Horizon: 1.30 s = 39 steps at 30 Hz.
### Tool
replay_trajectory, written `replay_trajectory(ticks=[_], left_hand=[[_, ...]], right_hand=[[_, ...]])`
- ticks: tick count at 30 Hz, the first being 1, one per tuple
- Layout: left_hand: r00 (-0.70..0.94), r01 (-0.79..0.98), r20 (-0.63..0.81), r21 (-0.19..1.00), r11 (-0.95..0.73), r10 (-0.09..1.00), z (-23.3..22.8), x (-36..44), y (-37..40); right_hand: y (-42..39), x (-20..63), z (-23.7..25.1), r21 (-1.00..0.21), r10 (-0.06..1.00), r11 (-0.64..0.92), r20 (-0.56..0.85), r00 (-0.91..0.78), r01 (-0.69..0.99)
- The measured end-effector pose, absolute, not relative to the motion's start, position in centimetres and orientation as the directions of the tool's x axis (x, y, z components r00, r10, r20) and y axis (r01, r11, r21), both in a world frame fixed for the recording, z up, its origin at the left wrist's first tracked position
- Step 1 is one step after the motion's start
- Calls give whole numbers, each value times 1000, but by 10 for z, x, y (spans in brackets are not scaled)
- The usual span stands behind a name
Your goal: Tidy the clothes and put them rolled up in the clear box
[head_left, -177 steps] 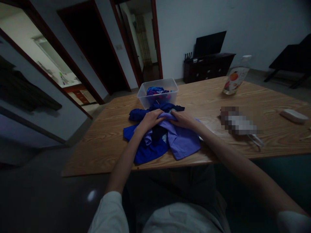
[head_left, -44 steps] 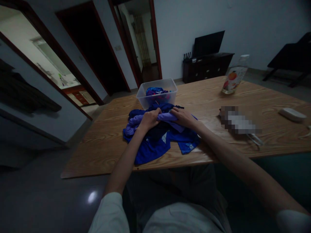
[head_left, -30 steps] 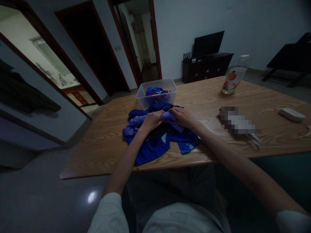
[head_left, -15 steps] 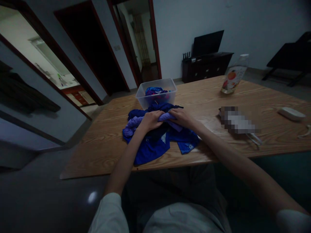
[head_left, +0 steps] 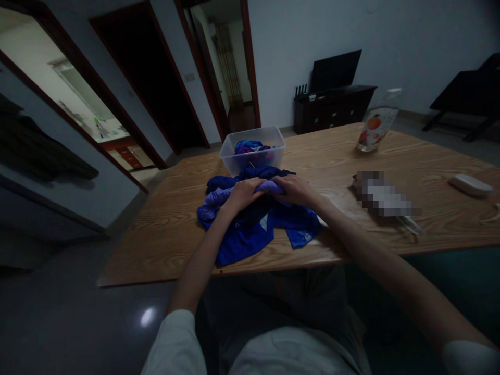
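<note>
On the wooden table [head_left: 166,226], blue clothes [head_left: 244,245] lie spread on the person's side of a clear plastic bin [head_left: 231,160]. Bunched on top of them, on that same side of the bin, is a lavender garment [head_left: 214,201], and the left hand [head_left: 244,195] and right hand [head_left: 296,189] grasp it, fingertips almost meeting over its roll.

On your right along wooden table [head_left: 156,239]: bottle [head_left: 376,126] with fruit label standing near far edge, pixelated item [head_left: 385,195] with white strap [head_left: 410,225] closer to you, white oblong case [head_left: 471,185] farther right. Ahead of you, black TV [head_left: 336,72] atop dark cabinet [head_left: 332,110].
</note>
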<state>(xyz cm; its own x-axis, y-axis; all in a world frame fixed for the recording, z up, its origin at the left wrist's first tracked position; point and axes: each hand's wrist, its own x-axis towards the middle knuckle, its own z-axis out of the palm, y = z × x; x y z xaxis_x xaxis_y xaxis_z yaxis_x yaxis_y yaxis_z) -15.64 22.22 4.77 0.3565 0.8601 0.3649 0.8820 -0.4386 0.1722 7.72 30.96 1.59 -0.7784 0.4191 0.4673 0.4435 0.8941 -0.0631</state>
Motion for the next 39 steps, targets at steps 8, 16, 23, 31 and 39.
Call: replay_trajectory(ticks=[8, 16, 23, 31, 39], left_hand=[[436, 896, 416, -119, -427, 798, 44, -154, 223], [453, 882, 422, -86, -463, 785, 46, -151, 219], [385, 893, 328, 103, -438, 863, 52, -143, 213], [280, 891, 309, 270, -366, 909, 63, -134, 185], [233, 420, -20, 904, -82, 972, 68, -134, 89]], right_hand=[[309, 81, 23, -316, 469, 878, 429, -772, 358], [310, 80, 23, -140, 555, 827, 357, -751, 544], [296, 78, 33, 69, 481, 839, 368, -796, 540], [291, 92, 62, 145, 371, 845, 537, -758, 516], [290, 79, 87, 103, 231, 863, 789, -569, 495]])
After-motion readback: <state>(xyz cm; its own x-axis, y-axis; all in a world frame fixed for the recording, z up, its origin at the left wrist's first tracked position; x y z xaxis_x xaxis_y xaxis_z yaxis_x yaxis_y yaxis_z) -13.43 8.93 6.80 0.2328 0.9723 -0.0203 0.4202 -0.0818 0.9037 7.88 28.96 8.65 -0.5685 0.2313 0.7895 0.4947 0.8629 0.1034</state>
